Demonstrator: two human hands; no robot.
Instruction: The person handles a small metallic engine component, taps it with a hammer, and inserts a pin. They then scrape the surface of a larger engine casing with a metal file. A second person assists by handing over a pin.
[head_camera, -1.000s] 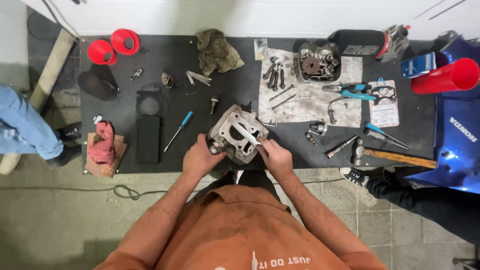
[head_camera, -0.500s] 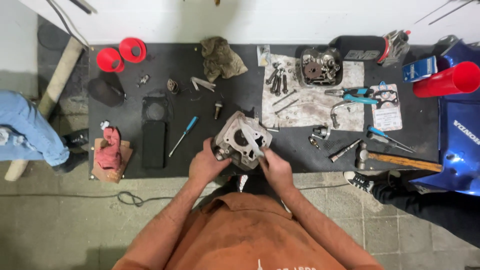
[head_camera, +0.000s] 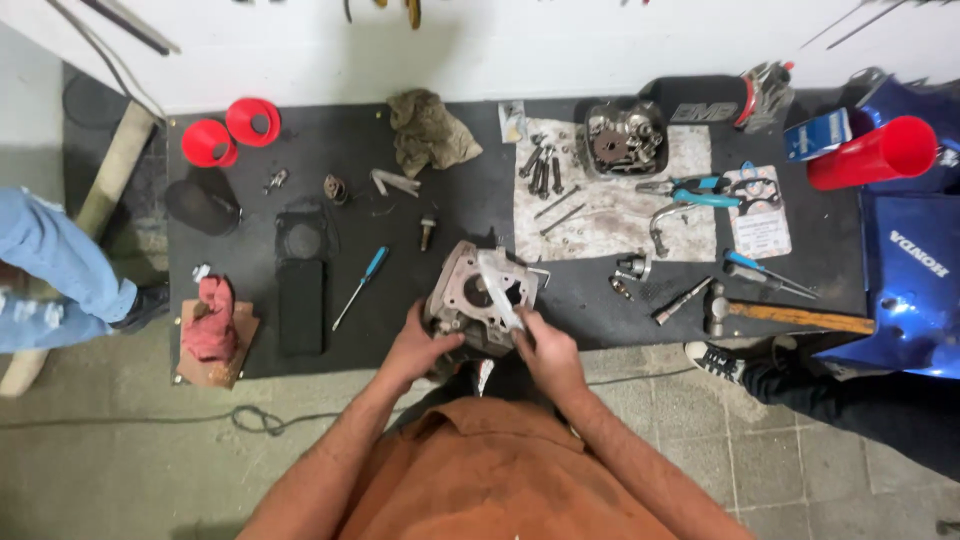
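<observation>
My left grip: clasps the metal engine cylinder at the mat's near edge.
My right grip: presses a pale strip across its bore.
Screwdriver: just left, blue-handled.
Hammer: right edge.

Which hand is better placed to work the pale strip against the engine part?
Right, probably. The right hand already pinches the pale strip lying across the metal engine part. The left hand grips the part's near-left edge, steadying it.
</observation>
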